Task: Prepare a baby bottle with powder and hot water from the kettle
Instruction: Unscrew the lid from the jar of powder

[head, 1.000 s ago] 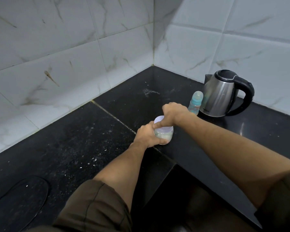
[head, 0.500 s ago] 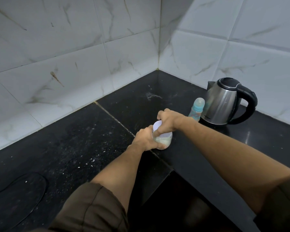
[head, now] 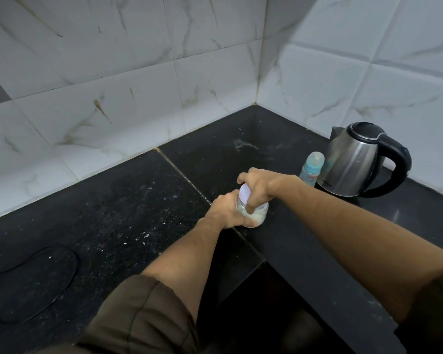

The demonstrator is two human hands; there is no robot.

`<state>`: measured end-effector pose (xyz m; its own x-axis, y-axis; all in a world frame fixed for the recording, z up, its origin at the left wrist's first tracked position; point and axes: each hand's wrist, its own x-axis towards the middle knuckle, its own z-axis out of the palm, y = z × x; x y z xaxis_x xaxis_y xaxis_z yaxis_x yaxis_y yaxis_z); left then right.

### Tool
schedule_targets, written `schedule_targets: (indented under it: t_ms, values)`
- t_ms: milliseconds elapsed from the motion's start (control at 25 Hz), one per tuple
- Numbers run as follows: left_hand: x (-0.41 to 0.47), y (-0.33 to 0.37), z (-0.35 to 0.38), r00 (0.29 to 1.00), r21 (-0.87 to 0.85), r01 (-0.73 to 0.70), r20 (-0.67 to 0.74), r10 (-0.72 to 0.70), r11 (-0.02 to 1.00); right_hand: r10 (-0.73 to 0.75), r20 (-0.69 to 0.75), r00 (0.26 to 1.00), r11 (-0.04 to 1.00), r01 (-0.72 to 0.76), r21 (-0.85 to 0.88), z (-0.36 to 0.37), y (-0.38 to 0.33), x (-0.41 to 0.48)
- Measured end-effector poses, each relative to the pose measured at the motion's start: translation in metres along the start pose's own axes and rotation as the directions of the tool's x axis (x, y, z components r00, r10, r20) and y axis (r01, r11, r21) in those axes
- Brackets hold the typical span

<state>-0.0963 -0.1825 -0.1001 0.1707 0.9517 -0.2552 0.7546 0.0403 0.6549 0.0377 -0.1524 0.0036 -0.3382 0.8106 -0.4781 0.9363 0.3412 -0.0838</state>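
Powder jar point(head: 258, 215) on counter point(head: 113, 213) | left hand point(head: 226, 212) grips body | right hand point(head: 264, 185) grips lid point(head: 244, 192) | baby bottle point(head: 311, 169) beside kettle point(head: 353, 162)

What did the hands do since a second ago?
The right hand has shifted its grip round the white lid, as if twisting it. The left hand still holds the powder jar. The baby bottle and kettle stayed put.

The clear plastic powder jar point(head: 256, 216) stands at the black stone counter's point(head: 113, 213) front edge. Behind it to the right, the blue baby bottle point(head: 312, 168) stands just left of the steel kettle point(head: 353, 159).
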Motion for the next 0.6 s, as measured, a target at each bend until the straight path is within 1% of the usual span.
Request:
schedule_targets:
  t_ms: [80, 160, 240, 320, 400, 440, 520, 560, 600]
  values:
    - [0.001, -0.002, 0.001, 1.000, -0.012, 0.005, -0.002, -0.005, 1.000, 0.009, 0.000, 1.000, 1.000, -0.009, -0.020, 0.005, 0.000, 0.002]
    - [0.001, -0.003, 0.002, 1.000, -0.023, 0.002, 0.001, -0.002, 1.000, -0.017, -0.038, 0.999, 1.000, 0.016, -0.026, -0.001, 0.002, 0.002]
    - [0.000, -0.002, 0.001, 1.000, -0.039, -0.007, 0.000, 0.007, 0.999, -0.042, -0.110, 0.993, 0.998, 0.046, 0.030, -0.017, 0.007, -0.001]
    - [-0.001, -0.002, 0.001, 1.000, -0.046, -0.025, 0.002, 0.025, 0.999, -0.015, -0.234, 0.972, 0.978, 0.063, 0.198, -0.032, 0.014, -0.002]
    - [-0.002, -0.005, 0.001, 1.000, -0.051, -0.025, 0.015, 0.026, 0.998, 0.055, -0.352, 0.934, 0.914, 0.094, 0.393, -0.040, 0.023, 0.003]
    - [-0.003, -0.006, 0.001, 0.999, -0.053, -0.022, 0.029, 0.023, 0.998, 0.101, -0.388, 0.916, 0.868, 0.110, 0.484, -0.039, 0.027, 0.008]
    - [-0.004, -0.012, -0.004, 0.999, -0.042, -0.008, 0.053, 0.010, 0.999, 0.172, -0.405, 0.898, 0.770, 0.134, 0.624, -0.032, 0.032, 0.021]
    - [-0.005, -0.015, -0.009, 0.998, -0.036, 0.008, 0.063, -0.005, 0.999, 0.188, -0.396, 0.899, 0.738, 0.137, 0.661, -0.027, 0.033, 0.028]
    - [-0.007, -0.020, -0.016, 0.997, -0.033, 0.027, 0.066, -0.025, 0.999, 0.188, -0.380, 0.906, 0.729, 0.131, 0.672, -0.022, 0.033, 0.035]
